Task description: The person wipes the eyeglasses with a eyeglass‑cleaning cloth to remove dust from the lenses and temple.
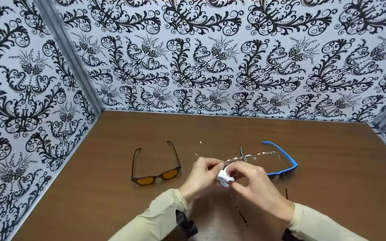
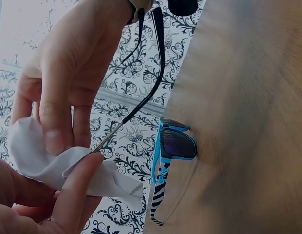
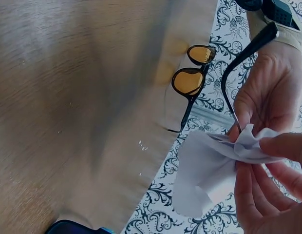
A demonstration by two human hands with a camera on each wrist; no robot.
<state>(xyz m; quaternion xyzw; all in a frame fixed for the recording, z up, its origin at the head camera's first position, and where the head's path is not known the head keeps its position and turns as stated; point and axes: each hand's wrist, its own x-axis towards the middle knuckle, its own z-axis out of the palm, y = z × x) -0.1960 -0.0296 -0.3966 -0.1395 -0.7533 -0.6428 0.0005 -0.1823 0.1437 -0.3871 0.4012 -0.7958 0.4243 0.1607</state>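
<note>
Both hands work close together over the table. My left hand (image 1: 199, 175) grips thin-rimmed eyeglasses (image 1: 238, 207) at one side of the frame, the fingers folded around it. A crumpled white cloth (image 1: 224, 178) is pinched by my right hand (image 1: 260, 187) against that same side, where it hides the near lens. In the left wrist view the cloth (image 2: 68, 168) is bunched between the fingers of both hands. A dark-tipped temple (image 3: 228, 80) of the eyeglasses sticks out beside it in the right wrist view.
Dark-framed glasses with orange lenses (image 1: 146, 181) lie on the brown table (image 1: 112, 134), left of the hands. Blue sunglasses (image 1: 294, 164) with dark lenses and a zebra-patterned temple (image 2: 158, 195) lie to the right, partly behind the eyeglasses. Patterned panels (image 1: 213, 67) stand behind and at the sides.
</note>
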